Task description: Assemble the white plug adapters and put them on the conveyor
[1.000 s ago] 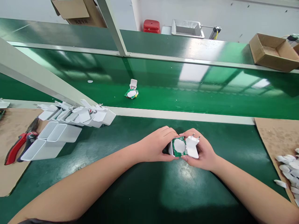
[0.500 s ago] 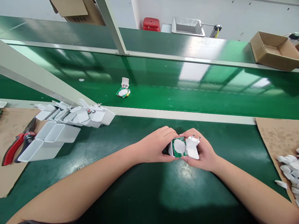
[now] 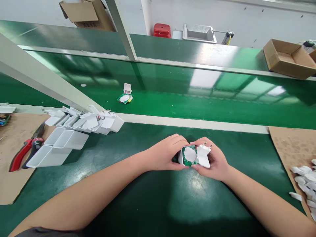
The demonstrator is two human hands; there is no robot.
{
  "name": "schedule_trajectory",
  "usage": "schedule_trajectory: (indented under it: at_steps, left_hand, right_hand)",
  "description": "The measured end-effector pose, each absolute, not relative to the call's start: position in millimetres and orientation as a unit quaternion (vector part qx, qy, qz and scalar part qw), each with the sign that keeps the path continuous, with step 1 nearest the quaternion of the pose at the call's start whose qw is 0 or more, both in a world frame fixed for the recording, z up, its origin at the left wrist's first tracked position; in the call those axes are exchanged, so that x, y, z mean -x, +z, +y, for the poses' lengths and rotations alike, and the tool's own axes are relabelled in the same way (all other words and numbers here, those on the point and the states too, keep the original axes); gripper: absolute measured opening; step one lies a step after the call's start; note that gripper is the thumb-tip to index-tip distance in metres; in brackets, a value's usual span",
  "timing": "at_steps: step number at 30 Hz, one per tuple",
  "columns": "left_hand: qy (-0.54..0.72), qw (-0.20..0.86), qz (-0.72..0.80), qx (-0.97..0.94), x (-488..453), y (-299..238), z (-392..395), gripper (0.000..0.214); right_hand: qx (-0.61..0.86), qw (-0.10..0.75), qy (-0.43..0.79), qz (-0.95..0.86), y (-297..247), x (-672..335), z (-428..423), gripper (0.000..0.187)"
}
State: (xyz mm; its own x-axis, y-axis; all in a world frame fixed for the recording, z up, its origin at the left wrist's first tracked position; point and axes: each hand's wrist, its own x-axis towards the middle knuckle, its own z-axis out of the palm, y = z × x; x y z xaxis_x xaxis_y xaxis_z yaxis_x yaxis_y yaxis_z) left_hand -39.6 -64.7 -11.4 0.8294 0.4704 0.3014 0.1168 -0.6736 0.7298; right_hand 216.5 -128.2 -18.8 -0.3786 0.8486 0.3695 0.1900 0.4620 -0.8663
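Note:
Between both hands, over the green table, is a charger circuit board point(image 3: 185, 162) with a white round pad point(image 3: 190, 154) on it. The board lies partly in the mouth of a white charger housing point(image 3: 180, 158). My left hand point(image 3: 166, 153) is closed around that housing, its fingers on the far side and its thumb on the near side. A white plug cover point(image 3: 203, 156) with two metal pins sits at the board's right end. My right hand point(image 3: 217, 162) is closed on this cover, fingers partly hidden behind it.
At left stand several white housings point(image 3: 71, 140), some with plug covers, beside red-and-black pliers point(image 3: 22, 154) on cardboard. White round pieces point(image 3: 306, 179) lie at right. Another board with cover point(image 3: 125, 98) rests on the green belt point(image 3: 158, 102). A cardboard box point(image 3: 288, 62) sits on the shelf.
The board and a white disc on the belt have moved left. The camera view has shifted slightly. My hands hold the same parts in nearly the same pose.

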Motion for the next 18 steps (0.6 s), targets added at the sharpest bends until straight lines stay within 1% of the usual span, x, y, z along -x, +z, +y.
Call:
schedule_trajectory:
  at_steps: [3,9,18]
  left_hand:
    - [0.245,0.365,0.161,-0.884,39.7,-10.6,-64.8,0.058]
    - [0.260,0.347,0.153,-0.888,39.7,-9.8,-64.3,0.051]
    - [0.255,0.346,0.151,-0.890,41.5,-9.0,-64.2,0.052]
  right_hand:
    - [0.348,0.437,0.362,-0.746,-17.6,-215.3,-128.8,0.062]
    - [0.344,0.450,0.323,-0.758,-17.7,-215.4,-132.6,0.074]
    - [0.333,0.485,0.270,-0.763,-11.0,-210.5,-129.4,0.074]
